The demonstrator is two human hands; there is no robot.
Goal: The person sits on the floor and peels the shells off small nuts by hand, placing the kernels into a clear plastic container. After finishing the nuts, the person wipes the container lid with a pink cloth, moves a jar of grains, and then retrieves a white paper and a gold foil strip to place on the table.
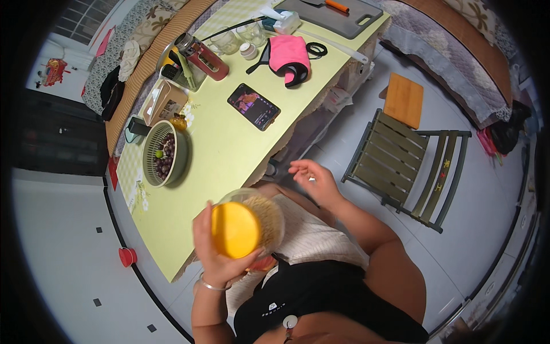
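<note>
My left hand (215,252) is wrapped round a clear plastic jar (270,221) with a round yellow lid (235,230). The jar is held over my lap at the table's near edge, and small pale tan pieces show through its wall. My right hand (314,180) hangs in the air beyond the table edge, loosely bent, with its fingers a little apart and nothing visible in them. On the table, nearest to both hands, lies a phone (254,107) with its screen lit.
A green colander bowl (166,153) of grapes stands at the table's left. Beyond are a red bottle (201,56), a pink cloth pouch (288,57), a white-lidded jar (248,51) and a grey cutting board (332,17). A slatted folding chair (392,157) and a wooden stool (404,100) stand right.
</note>
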